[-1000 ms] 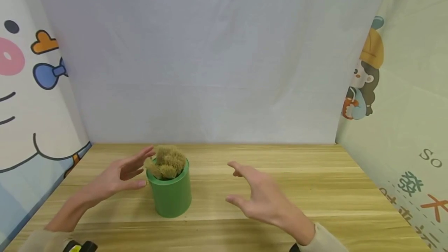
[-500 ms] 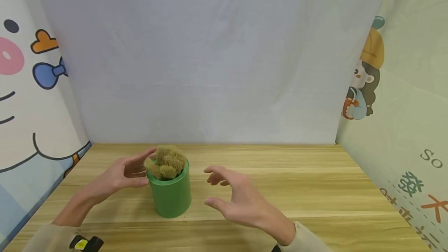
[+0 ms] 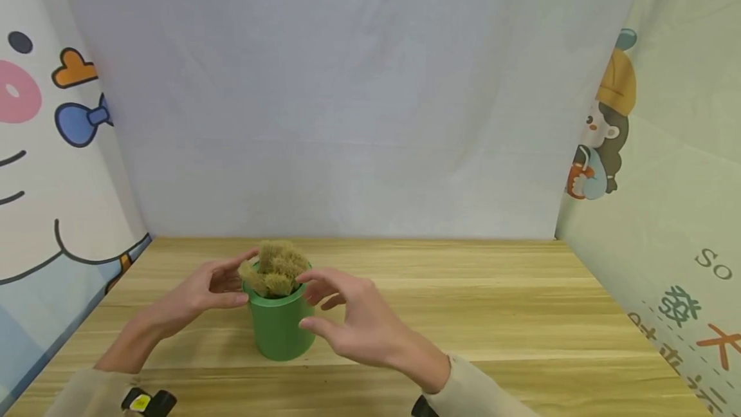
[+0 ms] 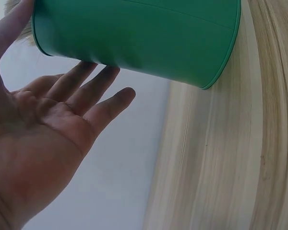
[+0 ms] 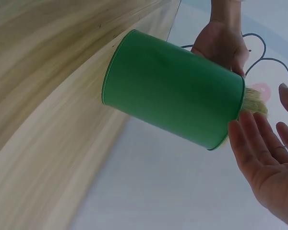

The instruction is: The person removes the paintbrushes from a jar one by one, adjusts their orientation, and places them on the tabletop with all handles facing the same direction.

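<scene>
Since earlier, the right hand (image 3: 360, 322) has moved toward nine o'clock, now at the pot (image 3: 282, 330). The left hand (image 3: 193, 298) flanks its nine-o'clock side; both have loose, unclenched fingers. Upright, mouth up, long axis vertical, the pot stands toward nine o'clock from the desk's (image 3: 492, 295) middle.

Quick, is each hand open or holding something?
Left hand: open, beside the green pot.
Right hand: open, near the pot, holding nothing.

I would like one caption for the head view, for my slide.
A left hand and a right hand flank a green container of tan bristly material on a wood-grain table.
</scene>
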`<state>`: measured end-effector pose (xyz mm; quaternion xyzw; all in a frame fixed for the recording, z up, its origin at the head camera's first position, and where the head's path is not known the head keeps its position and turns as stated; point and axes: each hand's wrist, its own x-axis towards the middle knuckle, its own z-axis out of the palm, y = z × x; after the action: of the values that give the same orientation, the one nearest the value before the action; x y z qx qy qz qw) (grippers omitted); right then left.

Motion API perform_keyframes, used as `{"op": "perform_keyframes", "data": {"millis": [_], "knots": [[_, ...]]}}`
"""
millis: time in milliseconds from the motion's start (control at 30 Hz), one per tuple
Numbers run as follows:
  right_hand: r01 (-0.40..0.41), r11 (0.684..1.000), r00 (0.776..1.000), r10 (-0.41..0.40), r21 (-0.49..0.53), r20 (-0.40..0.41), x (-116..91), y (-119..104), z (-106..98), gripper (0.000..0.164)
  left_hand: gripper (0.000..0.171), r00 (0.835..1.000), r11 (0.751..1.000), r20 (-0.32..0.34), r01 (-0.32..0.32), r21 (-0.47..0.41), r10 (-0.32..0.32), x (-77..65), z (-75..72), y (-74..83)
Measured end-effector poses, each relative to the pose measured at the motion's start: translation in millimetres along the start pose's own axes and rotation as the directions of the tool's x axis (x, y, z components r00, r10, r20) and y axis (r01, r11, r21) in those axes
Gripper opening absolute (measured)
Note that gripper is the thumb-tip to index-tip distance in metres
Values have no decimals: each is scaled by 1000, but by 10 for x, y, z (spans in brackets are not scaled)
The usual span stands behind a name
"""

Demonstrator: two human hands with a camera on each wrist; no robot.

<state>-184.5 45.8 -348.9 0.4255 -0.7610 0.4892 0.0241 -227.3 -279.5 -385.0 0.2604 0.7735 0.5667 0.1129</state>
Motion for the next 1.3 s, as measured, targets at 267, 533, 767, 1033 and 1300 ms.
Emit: {"op": "perform_keyframes", "data": {"millis": [267, 533, 767, 1033, 1300], "knots": [[20, 998, 1000, -21, -67, -15, 154, 33, 87, 42, 77, 1000, 999, 17, 17, -38, -16, 18, -5, -11], [46, 987, 998, -53, -155, -43, 290, 67, 109, 41, 81, 1000, 998, 12, 10, -57, -9, 10, -12, 9], [64, 945, 995, -84, -322, -49, 412, 101, 168, 34, 80, 1000, 997, 7, 5, -79, -4, 17, -2, -7], [71, 896, 995, -93, -437, -29, 513, 143, 211, 35, 80, 1000, 996, 9, 1, -94, 0, 21, 1, 4], [34, 950, 996, -59, -310, -73, 555, 193, 161, 30, 78, 999, 995, 16, -26, -94, 28, 26, 0, -1]]}}
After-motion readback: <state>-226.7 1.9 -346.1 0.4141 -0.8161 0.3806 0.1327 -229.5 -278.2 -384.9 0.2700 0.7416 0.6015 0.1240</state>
